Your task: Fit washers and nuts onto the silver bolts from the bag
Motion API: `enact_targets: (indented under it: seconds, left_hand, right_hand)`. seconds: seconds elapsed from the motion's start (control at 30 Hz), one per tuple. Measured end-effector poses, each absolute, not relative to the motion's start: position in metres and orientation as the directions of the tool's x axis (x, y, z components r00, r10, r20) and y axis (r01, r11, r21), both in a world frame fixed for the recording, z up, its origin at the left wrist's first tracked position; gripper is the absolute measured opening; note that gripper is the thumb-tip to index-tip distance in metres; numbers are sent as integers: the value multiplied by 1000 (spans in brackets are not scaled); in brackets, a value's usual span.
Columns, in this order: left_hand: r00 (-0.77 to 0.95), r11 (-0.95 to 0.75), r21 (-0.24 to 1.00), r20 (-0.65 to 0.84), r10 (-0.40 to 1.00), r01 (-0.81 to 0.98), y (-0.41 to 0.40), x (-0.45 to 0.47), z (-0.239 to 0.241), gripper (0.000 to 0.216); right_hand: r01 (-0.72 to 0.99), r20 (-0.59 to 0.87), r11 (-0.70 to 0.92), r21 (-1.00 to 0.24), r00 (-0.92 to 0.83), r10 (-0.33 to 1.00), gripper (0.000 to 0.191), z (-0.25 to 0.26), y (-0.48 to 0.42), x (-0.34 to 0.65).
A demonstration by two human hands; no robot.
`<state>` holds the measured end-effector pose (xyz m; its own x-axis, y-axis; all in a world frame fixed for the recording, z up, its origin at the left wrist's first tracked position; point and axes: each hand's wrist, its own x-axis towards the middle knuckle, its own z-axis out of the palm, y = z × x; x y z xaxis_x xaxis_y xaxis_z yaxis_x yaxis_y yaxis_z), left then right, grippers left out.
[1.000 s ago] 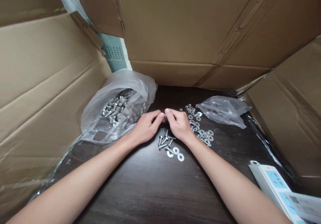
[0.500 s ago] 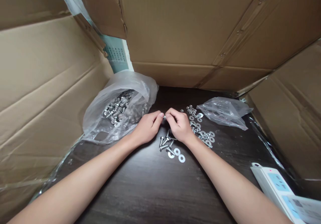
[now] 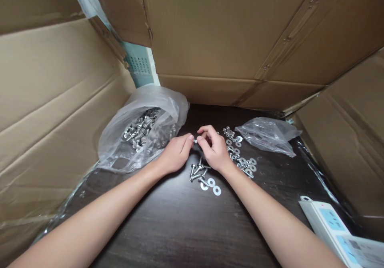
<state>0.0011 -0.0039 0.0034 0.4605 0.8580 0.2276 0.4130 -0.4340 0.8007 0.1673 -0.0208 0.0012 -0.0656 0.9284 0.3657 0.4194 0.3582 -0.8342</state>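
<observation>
"In the head camera's view, how far along did the work look?"

"Partway, I'd judge. A loose cluster of silver metal bolts lay at the centre of the frame, just below the hands. Some seemed to carry collars or nuts, though they were too small to be sure. Flat silver ring washers lay against its lower right edge."

"And what was left?"

"The small silver metal fastener at the fingertips looked unfinished to me. Right of centre lay a scatter of silver washers, nuts and bolts, and left of centre a cloudy clear plastic bag held many more silver bolts."

"Where was that fastener, relative to the hands?"

"Between them, mid-frame, above the dark wood-grain tabletop. The left hand pinched it at the thumb tip, its other fingers curled in. The right hand was just beside it, thumb pointing at its right end, forefinger lifted and bent."

"Was the right hand gripping it too?"

"I couldn't tell; the thumb hid the contact."
</observation>
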Motion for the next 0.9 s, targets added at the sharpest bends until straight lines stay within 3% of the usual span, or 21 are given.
enact_targets:
  seconds: [0.23, 0.57, 0.9]
  left_hand:
    - [470, -426, 807, 215, 856, 409, -4, 0, 5, 40]
    - [486, -432, 811, 215, 847, 394, -2, 0, 4, 37]
    - [521, -467, 804, 238, 820, 368, -5, -1, 8, 31]
  right_hand:
    - [398, 353, 373, -838, -125, 927, 6, 3, -21, 168]
    - [476, 334, 361, -802, -144, 932, 33, 5, -20, 166]
    - [490, 340, 349, -799, -110, 934, 24, 2, -18, 167]
